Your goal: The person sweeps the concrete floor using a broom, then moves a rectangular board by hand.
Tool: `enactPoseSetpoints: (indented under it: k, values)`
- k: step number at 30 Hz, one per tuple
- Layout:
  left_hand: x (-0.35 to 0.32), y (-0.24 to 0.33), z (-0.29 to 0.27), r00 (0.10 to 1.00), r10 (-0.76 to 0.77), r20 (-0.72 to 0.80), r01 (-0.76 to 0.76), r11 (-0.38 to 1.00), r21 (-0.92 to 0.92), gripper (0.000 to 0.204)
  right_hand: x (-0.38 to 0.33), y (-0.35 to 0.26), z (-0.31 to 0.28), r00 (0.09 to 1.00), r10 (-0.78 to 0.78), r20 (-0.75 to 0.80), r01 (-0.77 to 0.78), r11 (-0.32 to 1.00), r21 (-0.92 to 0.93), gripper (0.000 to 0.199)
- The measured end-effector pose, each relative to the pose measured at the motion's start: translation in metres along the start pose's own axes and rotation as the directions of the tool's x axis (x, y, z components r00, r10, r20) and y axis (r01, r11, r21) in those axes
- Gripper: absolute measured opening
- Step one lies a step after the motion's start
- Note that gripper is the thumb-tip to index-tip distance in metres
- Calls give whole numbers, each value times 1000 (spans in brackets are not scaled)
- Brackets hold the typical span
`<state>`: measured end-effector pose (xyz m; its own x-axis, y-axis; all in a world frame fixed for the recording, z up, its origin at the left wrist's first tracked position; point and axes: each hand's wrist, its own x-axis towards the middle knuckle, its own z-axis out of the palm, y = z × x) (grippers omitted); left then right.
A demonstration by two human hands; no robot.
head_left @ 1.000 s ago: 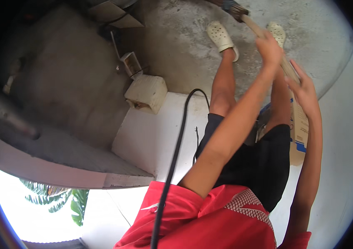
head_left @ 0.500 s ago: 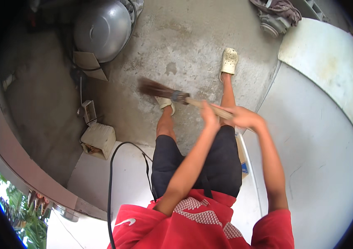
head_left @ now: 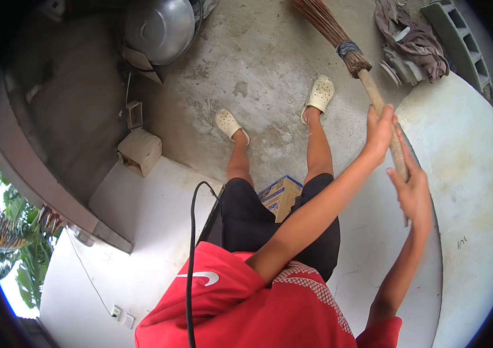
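I stand on a concrete floor (head_left: 258, 64) in cream clogs and hold a broom with both hands, off to my right. Its brown bristles (head_left: 322, 20) point away from me at the top of the view, and its wooden handle (head_left: 373, 93) slants down toward me. My left hand (head_left: 381, 130) reaches across my body and grips the handle higher up. Just below it, my right hand (head_left: 412, 191) is closed on the handle's near end. My left foot (head_left: 229, 124) and right foot (head_left: 320, 93) are planted apart.
A cardboard box (head_left: 281, 197) sits behind my legs. A large metal bowl (head_left: 159, 23) and a pale block (head_left: 140, 152) stand at the left by a wall. Rags (head_left: 409, 35) and a grey cinder block (head_left: 455, 32) lie at the top right. A black cable (head_left: 191, 249) hangs over my red shirt.
The broom has swung from in front of my left foot over to the right, bristles now far ahead. Both hands moved right with it and the view turned.
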<state>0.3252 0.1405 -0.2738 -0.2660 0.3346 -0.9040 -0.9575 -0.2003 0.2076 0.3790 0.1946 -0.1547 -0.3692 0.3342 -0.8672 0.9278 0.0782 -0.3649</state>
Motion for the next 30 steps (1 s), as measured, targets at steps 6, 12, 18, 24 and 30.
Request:
enactPoseSetpoints:
  k: [6,12,18,24,30]
  values:
    - [-32,32,-136,935,59,-349,-103,989,-109,15,16,-7,78,889,-252,383,271,963,4,57]
    - [26,132,-303,708,-37,-705,-103,983,-155,19,112,-80,239,753,-160,639,357,915,-190,47]
    - [84,75,-160,907,141,-397,-21,956,292,19,94,-42,136,989,-32,141,15,993,116,60]
    - [-28,69,-46,1000,25,-7,-23,980,196,22,-35,-80,82,980,199,-12,-194,965,178,62]
    - [-51,115,-106,950,-15,-312,-32,989,-145,10,-11,-126,94,941,-99,324,92,995,36,72]
